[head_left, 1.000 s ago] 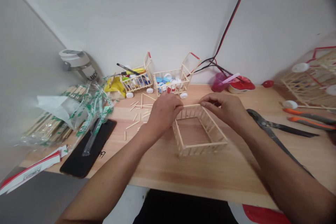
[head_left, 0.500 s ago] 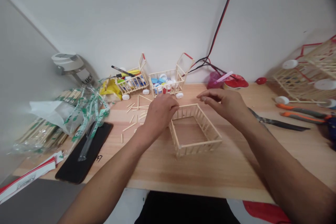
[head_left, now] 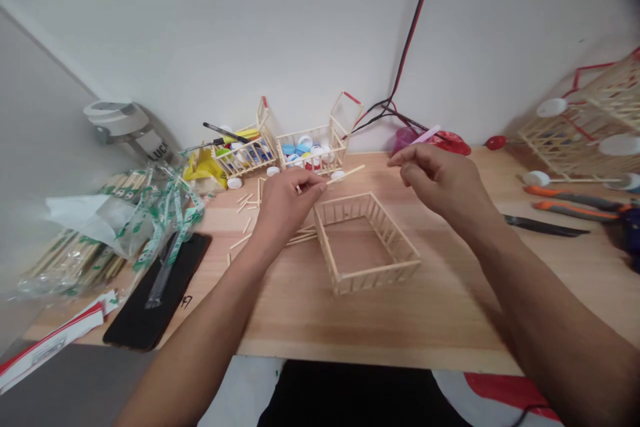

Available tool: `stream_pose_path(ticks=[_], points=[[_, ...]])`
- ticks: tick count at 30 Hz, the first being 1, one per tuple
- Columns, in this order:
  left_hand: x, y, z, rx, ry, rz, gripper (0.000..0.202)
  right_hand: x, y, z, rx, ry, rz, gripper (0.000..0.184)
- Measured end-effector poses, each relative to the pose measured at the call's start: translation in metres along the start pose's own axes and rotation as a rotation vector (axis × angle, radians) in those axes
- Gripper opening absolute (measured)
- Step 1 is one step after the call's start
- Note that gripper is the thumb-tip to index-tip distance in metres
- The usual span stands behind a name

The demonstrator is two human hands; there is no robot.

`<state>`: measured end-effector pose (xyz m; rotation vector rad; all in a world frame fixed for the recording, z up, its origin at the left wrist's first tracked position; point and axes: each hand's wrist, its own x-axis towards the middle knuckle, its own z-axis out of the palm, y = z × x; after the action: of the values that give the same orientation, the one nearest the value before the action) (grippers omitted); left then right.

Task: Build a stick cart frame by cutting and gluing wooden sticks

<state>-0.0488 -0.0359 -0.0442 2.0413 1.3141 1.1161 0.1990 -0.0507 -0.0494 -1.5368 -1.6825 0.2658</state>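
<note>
Lifted off the wooden crate frame [head_left: 375,278], left hand [head_left: 285,207] pinches a wooden stick [head_left: 346,175] narrowly, tip free; right hand [head_left: 440,192] empty, grip half-open.

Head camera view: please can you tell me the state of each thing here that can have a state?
Left hand: pinching a wooden stick
Wooden stick: held, raised above the table
Right hand: raised, fingers holding nothing
Stick frame: rectangular, open-topped, resting on the table
Stick cart: upright, filled with bottle caps
Plastic bag: lying on its side, sticks inside
</note>
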Motion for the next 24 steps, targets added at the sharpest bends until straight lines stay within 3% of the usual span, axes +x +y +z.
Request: stream_pose_path(ticks=[6, 10, 16, 21, 24], points=[[0.007, -0.017, -0.014, -0.423, 0.181, -0.122, 0.014, 0.000, -0.009, -0.008, 0.135, 0.049, 0.023, 0.020], [0.011, -0.022, -0.027, -0.644, 0.292, -0.215, 0.021, -0.002, -0.019, -0.016, 0.208, 0.136, 0.123, 0.025], [0.011, -0.033, -0.038, -0.732, 0.319, -0.260, 0.024, 0.002, -0.012, -0.018, 0.246, 0.264, 0.017, 0.032], [0.013, -0.042, -0.039, -0.659, 0.394, -0.207, 0.019, 0.004, 0.002, -0.024, -0.051, 0.225, 0.092, 0.022], [0.014, -0.042, -0.040, -0.644, 0.450, -0.167, 0.014, 0.008, 0.010, -0.025, -0.163, 0.185, 0.165, 0.032]])
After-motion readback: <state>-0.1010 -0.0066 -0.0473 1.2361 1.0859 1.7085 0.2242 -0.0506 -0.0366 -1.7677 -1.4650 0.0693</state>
